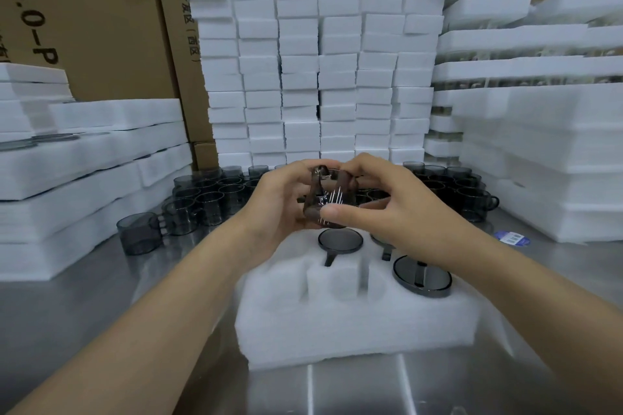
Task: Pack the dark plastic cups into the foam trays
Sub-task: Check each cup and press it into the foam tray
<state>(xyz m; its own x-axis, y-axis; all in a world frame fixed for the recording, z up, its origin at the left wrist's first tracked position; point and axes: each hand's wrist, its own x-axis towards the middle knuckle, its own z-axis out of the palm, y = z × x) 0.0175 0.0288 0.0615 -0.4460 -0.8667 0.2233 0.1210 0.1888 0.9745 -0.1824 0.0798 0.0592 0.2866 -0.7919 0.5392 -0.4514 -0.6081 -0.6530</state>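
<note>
Both hands hold 1 dark cup (328, 200) between them, in the air. The left hand (279, 202) grips it from the left side with curled fingers. The right hand (391, 209) grips it from the right, with the thumb pressed on the lower front of the cup and the fingers bent over its top. The cup is tilted, and thin light stripes reflect on its wall.

Directly under the grip lies the white foam tray (354, 323) on the metal table (101, 296). Just below the held cup, 1 packed cup (340, 241) sits in its hole with the handle toward the person. Under the right wrist a 2nd packed cup (422, 276) stands higher out of the foam. Between these 2 there seems to be a 3rd cup (384, 246), but the right hand covers most of it.

Behind the hands, loose cups crowd the table in a left group (202, 192) and a right group (468, 192). A single cup (138, 232) stands apart, well to the left of the grip. A blue sticker (512, 238) lies on the table to the right of the right wrist. Further back rises a wall of foam blocks (320, 71), with cardboard boxes (84, 10) behind it.
</note>
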